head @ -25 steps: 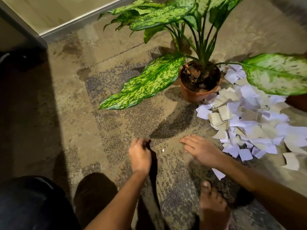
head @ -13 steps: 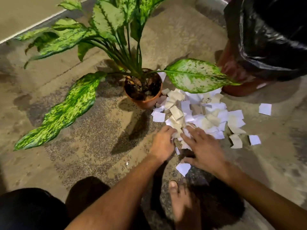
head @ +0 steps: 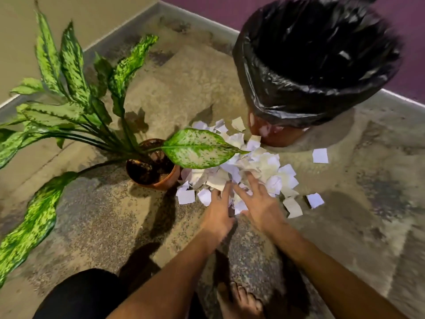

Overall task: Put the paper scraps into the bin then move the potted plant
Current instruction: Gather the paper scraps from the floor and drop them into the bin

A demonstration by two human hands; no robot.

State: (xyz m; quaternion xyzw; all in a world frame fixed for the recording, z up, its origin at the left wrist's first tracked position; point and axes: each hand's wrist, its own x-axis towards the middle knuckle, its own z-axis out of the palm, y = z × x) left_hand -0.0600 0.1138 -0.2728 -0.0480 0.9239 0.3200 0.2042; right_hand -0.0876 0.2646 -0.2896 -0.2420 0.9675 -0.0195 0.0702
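Floor point(head: 103, 226): speckled grey-tan concrete floor, open and bare to the left of and behind both hands; grey skirting edges close it off far ahead, under a beige wall on the left and a purple wall on the right.
Bin point(head: 317, 65): round brown bin lined with a glossy black plastic bag, standing ahead and to the right of the hands, its mouth open upward; the nearest scraps touch its base.
Potted plant point(head: 151, 166): green-and-cream speckled leafy plant in a round brown pot, just left of and a little ahead of the left hand; one broad leaf reaches over the left part of the pile, and long leaves sprawl far left.
Paper scraps point(head: 264, 162): heap of white and cream torn paper squares on the floor between pot and bin, directly under and ahead of the fingertips; a few stray squares lie apart to the right.
Left hand point(head: 218, 210): palm down at the pile's near edge, fingers extended and resting on the scraps, holding nothing that can be seen.
Right hand point(head: 259, 203): palm down just beside the left, fingers spread wide over the scraps.
Bare foot point(head: 241, 302): on the floor behind the hands.
Change: half a second ago the bin was only partly in view at the upper right; now its whole mouth shows, and the hands have reached further onto the pile.
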